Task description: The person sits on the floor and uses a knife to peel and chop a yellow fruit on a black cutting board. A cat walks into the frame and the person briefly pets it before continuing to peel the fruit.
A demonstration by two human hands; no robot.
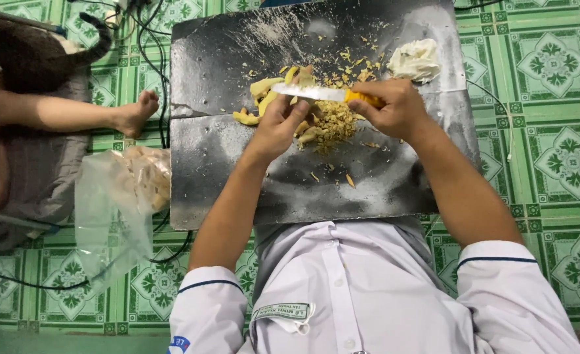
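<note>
I've got the knife [329, 96] in my right hand [395, 108], fist wrapped around its yellow handle, blade lying flat and pointing left across the work. My left hand [278, 124] is curled down over a pale yellow root piece [301, 128], looks like ginger, fingers [290, 105] bunched on it just under the blade. Exactly how tightly I pinch it I cannot tell; my knuckles hide the grip.

To do this scraping well, I reckon the blade should stay nearly flat to the skin, with short light strokes directed away from my left fingertips, turning the piece a little each time so only the skin comes off. Fingertips tucked back from the edge, that's the risk here.

The piece sits between my 2 hands, touching the left and just below the blade. Right under it is the pile of peelings [332, 121], and more pale chunks [258, 92] lie just left of my left hand, all on the dark metal sheet [369, 190]. A crumpled white lump [414, 59] rests at the far right corner. A clear plastic bag [116, 196] lies off the sheet, well left, on the green tiled floor [552, 131], near another person's bare foot [136, 113].
</note>
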